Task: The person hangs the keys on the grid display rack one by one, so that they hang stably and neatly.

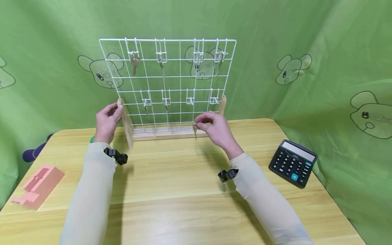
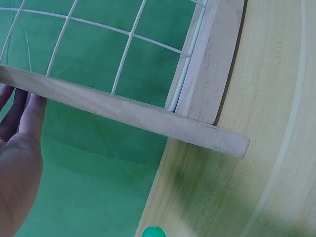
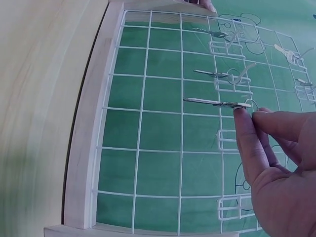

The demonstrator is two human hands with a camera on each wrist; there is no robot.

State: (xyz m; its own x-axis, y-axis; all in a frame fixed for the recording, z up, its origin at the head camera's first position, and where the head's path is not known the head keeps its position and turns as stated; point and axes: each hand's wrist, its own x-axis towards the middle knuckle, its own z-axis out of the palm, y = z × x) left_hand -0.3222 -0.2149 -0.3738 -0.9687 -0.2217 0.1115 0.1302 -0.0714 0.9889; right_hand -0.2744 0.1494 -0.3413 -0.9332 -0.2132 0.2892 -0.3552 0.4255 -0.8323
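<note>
My right hand pinches a key by its ring between thumb and fingers. In the head view that key hangs in front of the lower part of a white wire grid rack. The left hand grips the wooden side post of the rack, near the post's top. Keys hang from all the upper hooks, one of them a broad key at the left. On the lower row, the two left hooks carry keys, while the third hook and fourth hook are bare.
A black calculator lies on the wooden table at the right. At the left sits a pink block-shaped holder. A small key-like piece shows below the right wrist camera. Green cloth hangs behind the table.
</note>
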